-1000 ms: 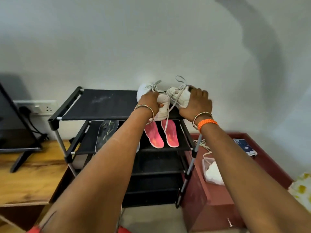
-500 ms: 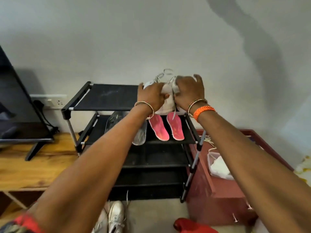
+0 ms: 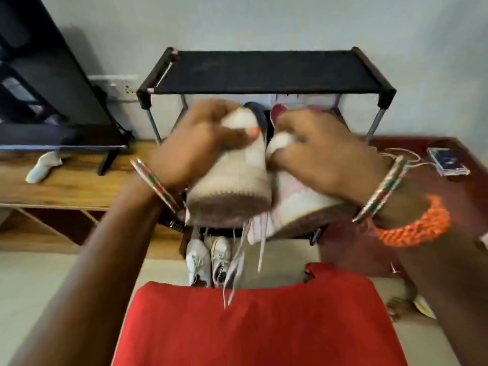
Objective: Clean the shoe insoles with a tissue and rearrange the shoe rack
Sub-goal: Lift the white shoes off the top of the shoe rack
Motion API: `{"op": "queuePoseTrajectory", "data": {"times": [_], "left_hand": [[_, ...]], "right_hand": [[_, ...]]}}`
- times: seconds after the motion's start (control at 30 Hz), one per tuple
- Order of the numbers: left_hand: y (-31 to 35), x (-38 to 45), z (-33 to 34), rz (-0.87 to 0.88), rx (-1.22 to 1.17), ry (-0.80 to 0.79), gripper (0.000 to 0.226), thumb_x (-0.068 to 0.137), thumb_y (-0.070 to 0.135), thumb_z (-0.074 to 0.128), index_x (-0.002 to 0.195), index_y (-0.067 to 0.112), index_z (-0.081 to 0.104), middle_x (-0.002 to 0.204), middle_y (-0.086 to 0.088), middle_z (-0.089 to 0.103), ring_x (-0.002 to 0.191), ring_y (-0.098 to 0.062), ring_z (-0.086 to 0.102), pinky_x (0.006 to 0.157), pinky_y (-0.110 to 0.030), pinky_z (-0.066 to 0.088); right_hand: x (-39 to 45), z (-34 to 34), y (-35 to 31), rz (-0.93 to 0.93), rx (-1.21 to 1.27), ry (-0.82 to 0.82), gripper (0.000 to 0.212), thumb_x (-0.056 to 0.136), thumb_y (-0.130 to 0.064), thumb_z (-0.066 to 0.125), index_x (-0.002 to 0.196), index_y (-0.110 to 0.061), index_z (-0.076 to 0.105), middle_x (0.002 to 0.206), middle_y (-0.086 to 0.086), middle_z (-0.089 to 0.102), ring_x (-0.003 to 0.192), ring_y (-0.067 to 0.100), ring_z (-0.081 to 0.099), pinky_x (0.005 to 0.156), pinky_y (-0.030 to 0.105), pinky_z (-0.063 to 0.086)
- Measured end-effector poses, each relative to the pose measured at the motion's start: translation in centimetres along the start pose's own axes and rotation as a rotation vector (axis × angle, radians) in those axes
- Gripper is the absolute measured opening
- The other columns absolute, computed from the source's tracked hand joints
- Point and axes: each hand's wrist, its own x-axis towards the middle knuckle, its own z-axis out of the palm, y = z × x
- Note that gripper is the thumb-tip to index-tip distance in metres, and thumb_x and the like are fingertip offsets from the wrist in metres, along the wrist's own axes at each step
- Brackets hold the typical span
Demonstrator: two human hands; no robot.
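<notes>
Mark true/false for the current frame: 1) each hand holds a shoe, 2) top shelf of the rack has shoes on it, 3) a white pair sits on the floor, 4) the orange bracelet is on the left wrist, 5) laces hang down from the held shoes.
1. True: the left hand grips one pale shoe, the right hand the other shoe.
2. False: the top shelf of the shoe rack carries no shoes.
3. True: a white pair stands on the floor below the hands.
4. False: the orange bracelet is on the right wrist.
5. True: loose laces dangle below the held shoes.
</notes>
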Motion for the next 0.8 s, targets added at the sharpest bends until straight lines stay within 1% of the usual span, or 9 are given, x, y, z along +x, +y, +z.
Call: {"op": "queuePoseTrajectory", "data": {"times": [0.07, 0.13, 0.23, 0.3, 0.33, 0.43, 0.57, 0.67, 0.8], "left_hand": [[-5.2, -0.4, 0.7, -0.167, -0.019, -0.023, 0.013, 0.068, 0.019, 0.060, 0.076, 0.008, 0.062, 0.074, -0.013, 0.057, 0.065, -0.020, 0.053, 0.060, -0.028, 0.043], [-11.1, -0.3, 1.3, -0.308, -0.017, -0.075, 0.020, 0.072, 0.019, 0.062, 0.081, 0.002, 0.057, 0.077, -0.015, 0.053, 0.065, -0.019, 0.050, 0.058, -0.026, 0.042], [-20.1, 0.6, 2.5, -0.466, 0.032, -0.132, 0.007, 0.084, 0.012, 0.064, 0.081, 0.009, 0.058, 0.077, -0.009, 0.056, 0.065, -0.009, 0.052, 0.061, -0.022, 0.044], [-26.0, 1.6, 3.6, -0.539, 0.109, -0.182, 0.008, 0.088, 0.007, 0.062, 0.082, 0.010, 0.058, 0.076, -0.005, 0.056, 0.061, 0.002, 0.053, 0.062, -0.019, 0.043], [-28.9, 2.2, 4.3, -0.579, 0.155, -0.215, 0.002, 0.087, 0.006, 0.062, 0.086, 0.007, 0.061, 0.079, -0.007, 0.059, 0.063, 0.003, 0.055, 0.066, -0.020, 0.046], [-36.6, 3.8, 6.3, -0.701, 0.287, -0.255, 0.035, 0.082, 0.014, 0.070, 0.113, 0.001, 0.062, 0.108, -0.015, 0.065, 0.098, -0.021, 0.062, 0.089, -0.030, 0.045], [-44.4, 3.8, 8.7, -0.780, 0.444, -0.232, 0.053, 0.077, 0.024, 0.075, 0.126, 0.012, 0.058, 0.122, -0.010, 0.063, 0.116, -0.025, 0.055, 0.094, -0.027, 0.039], [-48.8, 3.5, 10.6, -0.782, 0.535, -0.242, 0.052, 0.074, 0.024, 0.075, 0.123, 0.014, 0.061, 0.124, -0.009, 0.062, 0.119, -0.027, 0.054, 0.095, -0.029, 0.040], [-52.7, 1.5, 13.9, -0.665, 0.624, -0.359, 0.021, 0.078, 0.017, 0.062, 0.097, 0.008, 0.067, 0.105, -0.016, 0.067, 0.103, -0.035, 0.059, 0.075, -0.033, 0.041]], "right_hand": [[0.7, 4.0, 1.9, 0.090, -0.004, -0.153, 0.018, 0.078, -0.034, 0.053, 0.083, -0.017, 0.053, 0.099, 0.013, 0.059, 0.100, 0.032, 0.054, 0.084, 0.038, 0.040], [1.7, 8.5, 4.3, 0.223, -0.050, -0.295, 0.021, 0.082, -0.032, 0.053, 0.094, -0.015, 0.058, 0.102, 0.011, 0.058, 0.104, 0.032, 0.053, 0.089, 0.038, 0.037], [3.4, 15.3, 8.4, 0.325, -0.111, -0.442, 0.027, 0.084, -0.030, 0.054, 0.105, -0.013, 0.059, 0.114, 0.012, 0.060, 0.112, 0.033, 0.052, 0.091, 0.037, 0.034], [4.6, 20.1, 11.5, 0.387, -0.139, -0.507, 0.030, 0.084, -0.027, 0.056, 0.110, -0.013, 0.057, 0.119, 0.012, 0.058, 0.116, 0.033, 0.050, 0.096, 0.039, 0.035], [5.0, 22.3, 13.1, 0.421, -0.142, -0.522, 0.030, 0.084, -0.026, 0.057, 0.111, -0.013, 0.057, 0.120, 0.012, 0.058, 0.116, 0.033, 0.050, 0.097, 0.040, 0.036], [5.3, 28.8, 17.6, 0.548, -0.104, -0.468, 0.028, 0.085, -0.021, 0.058, 0.112, -0.012, 0.060, 0.121, 0.013, 0.058, 0.114, 0.033, 0.053, 0.092, 0.042, 0.043], [4.5, 36.7, 22.8, 0.595, -0.109, -0.347, 0.028, 0.089, -0.015, 0.049, 0.114, -0.011, 0.060, 0.120, 0.015, 0.059, 0.111, 0.035, 0.055, 0.083, 0.039, 0.048], [3.5, 41.7, 26.0, 0.553, -0.119, -0.377, 0.038, 0.087, -0.019, 0.051, 0.124, -0.011, 0.054, 0.126, 0.014, 0.054, 0.117, 0.034, 0.050, 0.086, 0.041, 0.047], [1.1, 47.1, 30.1, 0.523, -0.141, -0.455, 0.057, 0.081, -0.027, 0.060, 0.132, -0.006, 0.045, 0.130, 0.014, 0.051, 0.123, 0.032, 0.041, 0.091, 0.041, 0.046]]}}
